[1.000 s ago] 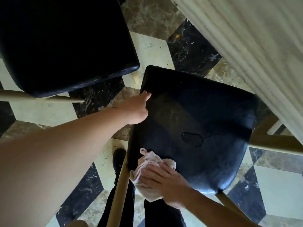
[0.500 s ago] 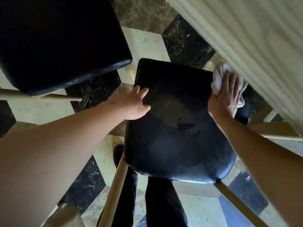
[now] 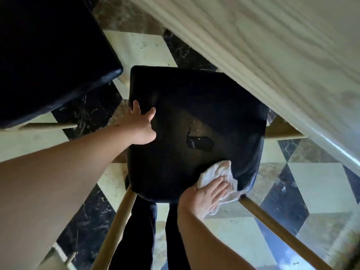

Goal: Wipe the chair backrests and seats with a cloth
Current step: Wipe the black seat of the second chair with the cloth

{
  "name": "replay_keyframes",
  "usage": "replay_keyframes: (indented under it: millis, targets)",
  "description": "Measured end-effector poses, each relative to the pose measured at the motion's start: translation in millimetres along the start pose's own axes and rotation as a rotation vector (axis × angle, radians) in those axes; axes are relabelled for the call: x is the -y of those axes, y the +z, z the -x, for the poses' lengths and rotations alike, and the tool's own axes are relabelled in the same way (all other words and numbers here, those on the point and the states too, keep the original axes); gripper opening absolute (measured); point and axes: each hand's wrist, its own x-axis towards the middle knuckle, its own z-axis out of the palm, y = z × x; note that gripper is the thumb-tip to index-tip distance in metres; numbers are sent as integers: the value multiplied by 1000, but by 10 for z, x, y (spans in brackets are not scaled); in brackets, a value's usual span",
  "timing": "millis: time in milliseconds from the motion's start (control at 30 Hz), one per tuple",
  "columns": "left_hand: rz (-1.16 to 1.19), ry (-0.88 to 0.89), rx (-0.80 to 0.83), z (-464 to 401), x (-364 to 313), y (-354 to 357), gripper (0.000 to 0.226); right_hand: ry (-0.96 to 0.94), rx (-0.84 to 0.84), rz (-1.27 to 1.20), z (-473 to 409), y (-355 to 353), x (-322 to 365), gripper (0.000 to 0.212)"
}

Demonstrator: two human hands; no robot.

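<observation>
Looming over the whole upper right of the view is the pale wooden table [image 3: 282, 65], its moulded edge overhanging the far side of the black padded seat [image 3: 191, 114] being wiped, and that overhang is, I would judge, the main hazard: a long stroke toward the far edge could knock knuckles against it. A second black seat [image 3: 48, 55] sits close at the left, so a shove on the chair might bump the two together. On the marble-patterned floor [image 3: 311, 182] the light wooden legs could skid if pressure comes too hard from one side. Against this, the left hand [image 3: 139, 124] rests on the seat's left border with fingers spread and fairly straight, holding nothing, seemingly steadying the chair; should it lift, the seat could shift under the wiping. The right hand [image 3: 206, 193] lies flat with fingers extended, pressing the pale cloth [image 3: 218, 174] onto the near right corner of the seat, part of the fabric hanging past the edge. Because it is only pinned under the palm, it could slide off the corner and drop. Smallest is a dark patch [image 3: 199, 143] mid-seat, possibly a tear or wet mark, hard to tell in this light; if torn, the cloth could snag and worsen it.
</observation>
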Motion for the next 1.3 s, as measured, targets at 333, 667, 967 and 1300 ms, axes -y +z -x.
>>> replay_keyframes:
  millis: [333, 667, 967, 1300]
  targets:
    - [99, 70, -232, -101, 171, -51, 46, -1284, 573, 449, 194, 643, 741, 91]
    - [342, -24, -226, -154, 290, -61, 68, -1251, 265, 547, -1812, -189, 1491, 81]
    - [76, -17, -178, -79, 186, -96, 77, -444, -70, 106, -1700, -334, 913, 85]
    - [255, -33, -176, -86, 169, -38, 54, -1427, 506, 575, -275, 425, 575, 95]
